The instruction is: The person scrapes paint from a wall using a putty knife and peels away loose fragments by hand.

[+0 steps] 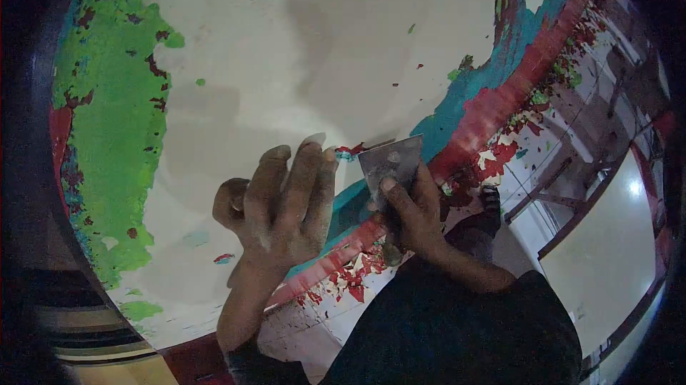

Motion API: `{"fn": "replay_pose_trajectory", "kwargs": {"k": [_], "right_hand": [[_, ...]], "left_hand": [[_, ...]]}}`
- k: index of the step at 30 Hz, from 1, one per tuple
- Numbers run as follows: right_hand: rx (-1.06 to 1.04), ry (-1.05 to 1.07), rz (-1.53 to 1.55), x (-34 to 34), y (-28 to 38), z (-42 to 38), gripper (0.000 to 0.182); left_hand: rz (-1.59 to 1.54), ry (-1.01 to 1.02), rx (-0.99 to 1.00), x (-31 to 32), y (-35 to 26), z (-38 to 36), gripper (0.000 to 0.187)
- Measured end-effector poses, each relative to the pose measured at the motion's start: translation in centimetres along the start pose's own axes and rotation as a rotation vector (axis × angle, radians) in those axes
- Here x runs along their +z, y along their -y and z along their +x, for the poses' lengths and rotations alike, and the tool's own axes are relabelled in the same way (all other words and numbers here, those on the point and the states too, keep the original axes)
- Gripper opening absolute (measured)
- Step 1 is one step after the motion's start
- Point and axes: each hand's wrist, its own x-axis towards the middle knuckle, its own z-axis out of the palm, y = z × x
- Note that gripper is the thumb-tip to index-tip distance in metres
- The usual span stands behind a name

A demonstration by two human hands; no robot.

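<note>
My right hand [418, 220] grips a scraper [404, 152] with a flat, wide metal blade. Its thumb presses on the blade face, and the blade's far edge is at the white surface. My left hand [282, 213] is to the left of the scraper, fingers bent and apart, with nothing visible in it. Under both hands spreads a large white panel [236, 20] with peeling paint. Just beyond the left fingertips lies a small red and blue paint flake [348, 152]. Teal paint [446, 124] and a red band [493, 110] run along the panel's near right edge.
Green paint [121, 135] with dark chipped spots covers the panel's left side. Red and cream paint scraps [496, 160] lie along the edge and on the tiled floor. Another white panel with a red rim [607, 242] is at the right. A striped cloth [93, 331] shows lower left.
</note>
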Motion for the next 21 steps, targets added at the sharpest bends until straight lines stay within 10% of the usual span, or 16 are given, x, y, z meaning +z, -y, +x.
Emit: {"fn": "replay_pose_trajectory", "kwargs": {"k": [12,21], "right_hand": [[-0.043,0.003,-0.036,-1.1,1.1,-0.6,0.036],[-0.008,-0.019,-0.052,-1.5,1.7,-0.9,0.034]], "left_hand": [[-0.056,0.398,-0.001,-1.5,-0.5,1.8,0.035],[-0.051,0.393,0.51,-1.0,2.2,4.8,0.031]]}}
